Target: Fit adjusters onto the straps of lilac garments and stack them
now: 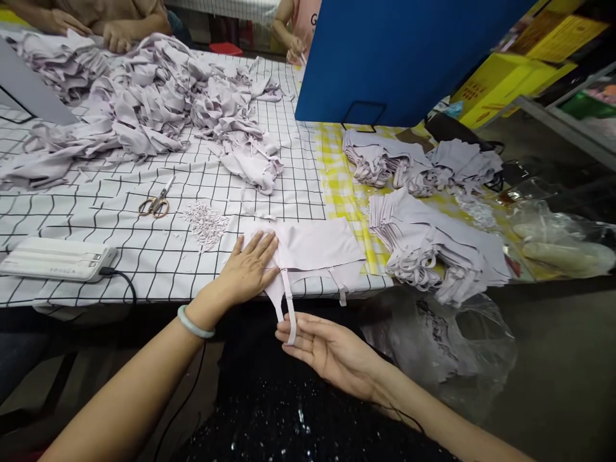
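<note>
A pale lilac garment (320, 247) lies flat at the table's near edge, its white straps (290, 308) hanging over the edge. My left hand (248, 266), with a green bangle on the wrist, presses flat on the garment's left part, fingers spread. Just below the edge, my right hand (327, 350) is palm up with fingers stretched out, and the end of one strap rests across its fingertips.
Stacks of folded lilac garments (428, 247) lie at the right, a loose heap (154, 102) at the back left. Scissors (154, 204), small paper scraps (206, 221) and a white power bank (55, 258) sit on the checked cloth. A blue board (399, 58) stands behind. Other people's hands (115, 35) work at the far edge.
</note>
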Action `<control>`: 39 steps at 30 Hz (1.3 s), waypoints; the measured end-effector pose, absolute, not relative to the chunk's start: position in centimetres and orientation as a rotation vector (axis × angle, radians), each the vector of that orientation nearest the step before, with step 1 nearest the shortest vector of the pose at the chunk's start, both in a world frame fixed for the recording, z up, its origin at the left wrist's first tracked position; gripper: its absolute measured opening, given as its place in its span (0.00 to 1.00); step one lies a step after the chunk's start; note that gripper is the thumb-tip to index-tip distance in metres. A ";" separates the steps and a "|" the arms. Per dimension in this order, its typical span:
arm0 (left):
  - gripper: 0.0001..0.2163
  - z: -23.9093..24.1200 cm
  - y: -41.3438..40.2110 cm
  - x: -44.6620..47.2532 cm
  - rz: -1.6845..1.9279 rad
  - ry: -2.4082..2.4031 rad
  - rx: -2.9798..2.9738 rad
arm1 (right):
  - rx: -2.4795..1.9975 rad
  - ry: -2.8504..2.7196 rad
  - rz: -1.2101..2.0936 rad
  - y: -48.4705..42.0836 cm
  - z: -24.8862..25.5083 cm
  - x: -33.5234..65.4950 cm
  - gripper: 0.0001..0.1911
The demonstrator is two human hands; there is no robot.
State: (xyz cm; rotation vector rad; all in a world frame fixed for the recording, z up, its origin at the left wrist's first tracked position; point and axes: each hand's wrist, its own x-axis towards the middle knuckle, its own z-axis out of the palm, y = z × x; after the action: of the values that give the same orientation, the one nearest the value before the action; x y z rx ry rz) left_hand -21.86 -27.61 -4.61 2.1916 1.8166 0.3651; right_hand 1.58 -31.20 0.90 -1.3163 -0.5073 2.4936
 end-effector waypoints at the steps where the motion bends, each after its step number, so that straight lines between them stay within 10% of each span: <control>1: 0.27 -4.3 -27.6 -22.1 0.346 1.814 2.200 | -1.365 -0.592 2.384 -31.1 0.7 2.3 0.16; 8: 0.23 -2.9 -28.8 -22.6 0.344 2.067 2.251 | -1.393 -1.937 0.890 -22.4 -1.7 5.2 0.30; 19: 0.13 -1.8 -27.7 -24.5 0.409 2.281 2.188 | -1.658 -2.353 0.158 -12.0 -3.6 6.8 0.25; 26: 0.09 0.0 -21.3 -25.9 0.119 2.291 1.827 | -1.745 -2.216 0.374 -9.5 -4.2 5.6 0.08; 32: 0.04 1.8 -20.7 -25.9 -0.037 2.092 1.737 | -1.768 -2.194 0.513 -9.4 -3.9 5.7 0.14; 39: 0.06 2.5 -24.0 -24.9 0.778 1.960 1.484 | -1.480 -1.839 0.958 -10.9 -2.0 4.5 0.07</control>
State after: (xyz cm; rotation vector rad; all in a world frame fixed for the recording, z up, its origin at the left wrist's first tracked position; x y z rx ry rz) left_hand -24.91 -24.04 2.53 1.4838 1.9597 0.7777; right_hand 4.51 -10.92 -1.95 -1.4805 -1.8391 0.9581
